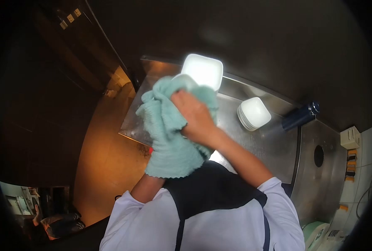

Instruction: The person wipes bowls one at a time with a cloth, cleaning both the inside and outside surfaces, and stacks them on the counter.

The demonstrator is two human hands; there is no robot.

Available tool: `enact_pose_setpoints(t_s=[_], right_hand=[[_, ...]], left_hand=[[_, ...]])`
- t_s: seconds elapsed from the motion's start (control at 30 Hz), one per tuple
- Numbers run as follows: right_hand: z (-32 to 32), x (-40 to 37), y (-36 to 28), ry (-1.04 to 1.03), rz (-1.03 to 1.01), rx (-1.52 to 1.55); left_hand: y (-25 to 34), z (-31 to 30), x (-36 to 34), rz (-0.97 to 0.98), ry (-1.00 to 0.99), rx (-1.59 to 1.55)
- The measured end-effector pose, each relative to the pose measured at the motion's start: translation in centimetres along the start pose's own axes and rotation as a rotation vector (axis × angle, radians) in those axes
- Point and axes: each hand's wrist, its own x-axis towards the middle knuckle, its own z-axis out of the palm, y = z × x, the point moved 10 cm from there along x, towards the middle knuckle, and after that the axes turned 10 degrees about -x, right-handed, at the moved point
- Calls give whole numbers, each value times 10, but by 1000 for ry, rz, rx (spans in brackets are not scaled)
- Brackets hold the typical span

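1. Evidently, brown flooring [106, 167] runs left of the metal counter [278, 142]; farther left, dark surfaces fade into the lens's black rim, and the shapes at lower left are too small to identify.
2. The left forearm [147, 189] goes under a fuzzy teal cloth [169, 146] with a scalloped hem, bunched in thick folds over the counter's left part. It covers the left hand, so I cannot tell how those fingers lie.
3. Behind the cloth, at the counter's back edge, is a glossy white square dish [204, 69] with rounded corners, its near side covered. A white rim [184, 78] beside it is mostly hidden.
4. The right hand [195, 112], slightly blurred, grips the cloth, fingers close together and bent into the folds, tips buried.
5. Nested smooth white bowls [255, 113] sit near the back edge, right of centre.
6. A dark blue cylinder [301, 116] is near the back right corner.
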Motion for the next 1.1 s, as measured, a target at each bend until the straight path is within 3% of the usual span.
enact_pose_setpoints(t_s=[0.1, 0.2, 0.3, 0.37, 0.43, 0.5, 0.53, 0.6, 0.63, 0.77, 0.8, 0.93, 1.0, 1.1], right_hand=[[43, -25, -14, -337, -110, -69], [21, -27, 23, -256, 4, -314], [-2, 4, 25, 49, 177, -312], [32, 8, 10, -58, 228, -159], [50, 12, -20, -147, 90, -78], [62, 5, -18, -414, 72, -141], [66, -4, -15, -553, 68, -169], [40, 7, 8, -440, 232, -396], [27, 14, 17, -385, 311, -515], [28, 45, -20, 34, 267, -298], [43, 44, -36, 29, 178, -262], [66, 20, -56, -356, 127, -201], [35, 18, -61, -272, 122, -324], [11, 9, -55, -100, 95, -343]], left_hand=[[24, -2, 4, 11, -87, 250], [45, 15, 4, 135, -241, 612], [49, 30, 0, 229, -308, 761], [52, 16, 13, 144, -245, 580], [49, -16, 36, -44, -132, 256], [36, -47, 48, -250, -15, -55], [34, -47, 50, -267, -81, -5], [82, -8, 46, 155, -393, 810], [91, 8, 41, 294, -472, 950], [82, -4, 51, 149, -362, 624], [83, -14, 59, 109, -314, 548], [95, -56, 95, -42, -98, 232], [104, -67, 107, -71, -27, 137], [118, -60, 110, -28, -103, 253]])
